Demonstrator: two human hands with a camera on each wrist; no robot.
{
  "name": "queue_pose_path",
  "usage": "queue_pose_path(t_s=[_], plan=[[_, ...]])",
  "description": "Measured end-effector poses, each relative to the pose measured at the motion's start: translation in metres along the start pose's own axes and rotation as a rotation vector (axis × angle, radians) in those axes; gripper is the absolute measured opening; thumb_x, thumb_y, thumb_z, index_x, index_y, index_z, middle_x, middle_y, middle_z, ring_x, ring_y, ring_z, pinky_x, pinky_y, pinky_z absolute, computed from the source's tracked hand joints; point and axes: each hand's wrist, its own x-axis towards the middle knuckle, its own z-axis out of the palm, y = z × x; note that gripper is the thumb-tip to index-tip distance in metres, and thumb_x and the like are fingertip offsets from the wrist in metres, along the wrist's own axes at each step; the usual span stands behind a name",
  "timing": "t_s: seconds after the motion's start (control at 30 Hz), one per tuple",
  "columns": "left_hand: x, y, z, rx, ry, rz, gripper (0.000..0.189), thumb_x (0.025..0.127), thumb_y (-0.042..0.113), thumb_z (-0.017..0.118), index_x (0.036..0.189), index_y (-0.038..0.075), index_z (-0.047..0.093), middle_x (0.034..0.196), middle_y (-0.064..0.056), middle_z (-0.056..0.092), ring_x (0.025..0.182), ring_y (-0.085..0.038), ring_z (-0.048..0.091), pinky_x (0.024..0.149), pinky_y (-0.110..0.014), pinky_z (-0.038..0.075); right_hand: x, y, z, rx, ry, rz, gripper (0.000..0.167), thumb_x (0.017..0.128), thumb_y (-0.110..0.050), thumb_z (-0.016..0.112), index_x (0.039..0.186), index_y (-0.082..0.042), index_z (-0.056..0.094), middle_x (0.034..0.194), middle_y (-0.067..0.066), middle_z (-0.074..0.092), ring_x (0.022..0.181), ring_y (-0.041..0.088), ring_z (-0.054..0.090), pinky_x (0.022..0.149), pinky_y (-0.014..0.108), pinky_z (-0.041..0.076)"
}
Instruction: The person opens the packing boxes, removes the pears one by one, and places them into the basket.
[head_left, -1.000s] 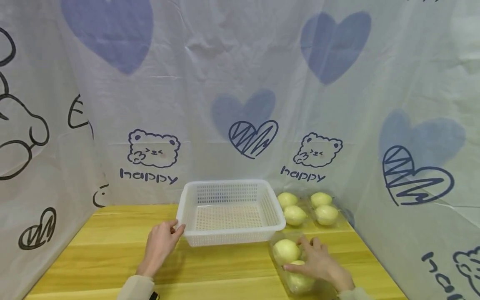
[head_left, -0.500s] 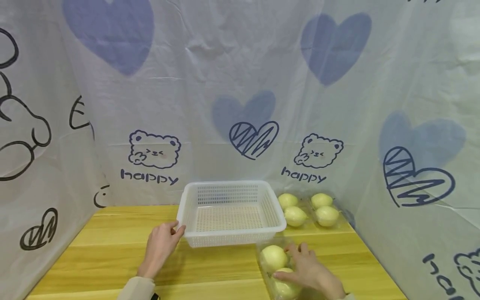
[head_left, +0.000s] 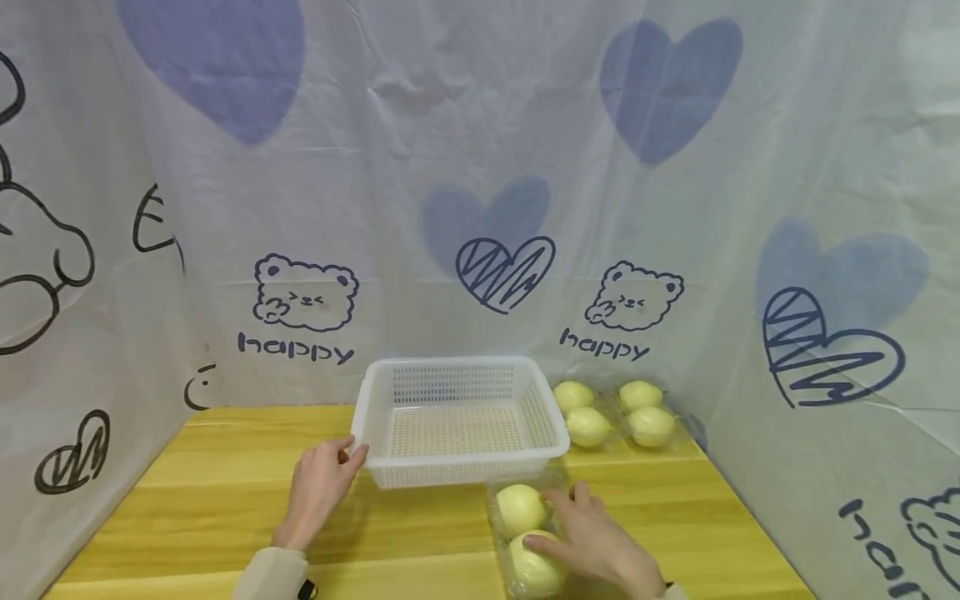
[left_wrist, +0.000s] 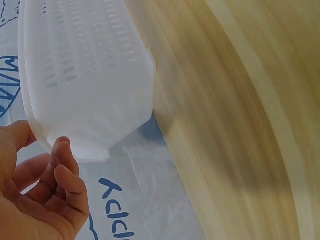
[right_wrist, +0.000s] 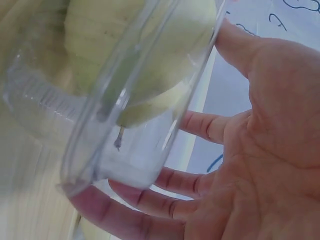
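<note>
At the left front corner of a white perforated plastic basket (head_left: 465, 472), my left hand (head_left: 318, 487) pinches the rim between thumb and fingers. In the left wrist view, the basket's outer wall (left_wrist: 100, 85) rises beside the curled fingers. My right hand (head_left: 600, 542) grips a clear plastic clamshell box (head_left: 553, 481) from its right side, in front of the basket. Inside it lie two pale yellow-green pears (head_left: 521, 510), one behind the other. The right wrist view shows the box wall (right_wrist: 145, 167) close up, a pear's stem behind it, and fingers around its edge.
Two more clear boxes of pears stand at the back right of the wooden table (head_left: 420, 542), one with the nearer pear (head_left: 587, 427), the other with a pear (head_left: 651, 426) farther right. A printed curtain (head_left: 405, 208) encloses the back and sides.
My right hand has moved left and slightly toward the front with the box of pears, from the table's right side to before the basket. The left hand has stayed at the rim.
</note>
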Motion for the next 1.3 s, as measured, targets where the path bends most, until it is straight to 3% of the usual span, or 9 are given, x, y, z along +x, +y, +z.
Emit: queue_pose_path(t_s=[0.13,0.43,0.6,0.73,0.87,0.97,1.1,1.3], plan=[[0.0,-0.001,-0.001,0.007,0.003,-0.003,0.044,0.095,0.026,0.063,0.123,-0.008,0.063,0.068,-0.004,0.06,0.052,-0.012,0.046,0.043,-0.022,0.035,0.003,-0.007,0.005,-0.013,-0.001,-0.057,0.073,0.085,-0.059,0.065,0.138,-0.011,0.051,0.116,0.017,0.045,0.103,0.035,0.051,0.078,0.057,0.052],[-0.005,-0.001,0.002,-0.002,0.002,0.011,0.044,0.096,0.026,0.062,0.125,-0.007,0.062,0.067,-0.003,0.059,0.051,-0.011,0.045,0.043,-0.021,0.034,0.006,-0.018,0.019,-0.112,-0.012,-0.155,0.074,0.089,-0.065,0.055,0.145,-0.017,0.047,0.123,0.015,0.047,0.097,0.021,0.056,0.075,0.043,0.055],[-0.006,-0.002,0.004,-0.006,0.026,0.021,0.043,0.096,0.025,0.061,0.124,-0.008,0.062,0.065,-0.002,0.057,0.051,-0.011,0.043,0.043,-0.021,0.033,0.01,-0.027,0.025,-0.183,0.021,-0.219,0.074,0.09,-0.067,0.05,0.145,-0.017,0.048,0.128,0.017,0.048,0.104,0.026,0.058,0.077,0.043,0.056],[-0.008,-0.004,0.005,-0.064,0.029,0.002,0.044,0.097,0.023,0.061,0.126,-0.009,0.06,0.065,-0.004,0.057,0.05,-0.01,0.043,0.043,-0.021,0.033,0.011,-0.036,0.03,-0.217,0.025,-0.234,0.075,0.091,-0.068,0.045,0.146,-0.017,0.046,0.127,0.016,0.048,0.103,0.024,0.057,0.077,0.041,0.055],[-0.012,-0.005,0.006,-0.109,0.003,0.005,0.046,0.098,0.022,0.058,0.133,-0.008,0.054,0.075,-0.008,0.064,0.052,-0.01,0.046,0.044,-0.022,0.037,0.012,-0.044,0.03,-0.284,0.016,-0.302,0.076,0.09,-0.07,0.045,0.146,-0.018,0.047,0.139,0.013,0.043,0.118,0.026,0.052,0.089,0.043,0.053],[-0.016,-0.003,0.006,-0.101,-0.022,0.025,0.047,0.099,0.022,0.056,0.137,-0.005,0.051,0.079,-0.009,0.066,0.054,-0.011,0.048,0.046,-0.023,0.039,0.014,-0.049,0.029,-0.348,-0.006,-0.422,0.077,0.086,-0.073,0.048,0.147,-0.025,0.044,0.153,0.011,0.034,0.138,0.03,0.037,0.104,0.051,0.044],[-0.023,0.003,0.011,-0.066,-0.029,0.094,0.044,0.098,0.02,0.06,0.138,0.003,0.052,0.076,-0.003,0.065,0.053,-0.008,0.046,0.047,-0.022,0.038,0.02,-0.06,0.028,-0.434,-0.069,-0.532,0.076,0.082,-0.073,0.056,0.148,-0.04,0.039,0.157,0.013,0.031,0.143,0.038,0.031,0.104,0.06,0.041],[-0.04,0.007,0.026,-0.054,-0.134,0.228,0.056,0.093,0.016,0.066,0.145,0.01,0.045,0.075,0.006,0.064,0.049,0.0,0.042,0.047,-0.019,0.038,0.026,-0.079,0.03,-0.526,-0.15,-0.48,0.073,0.076,-0.073,0.064,0.142,-0.053,0.04,0.156,0.01,0.034,0.14,0.04,0.034,0.096,0.059,0.048]])
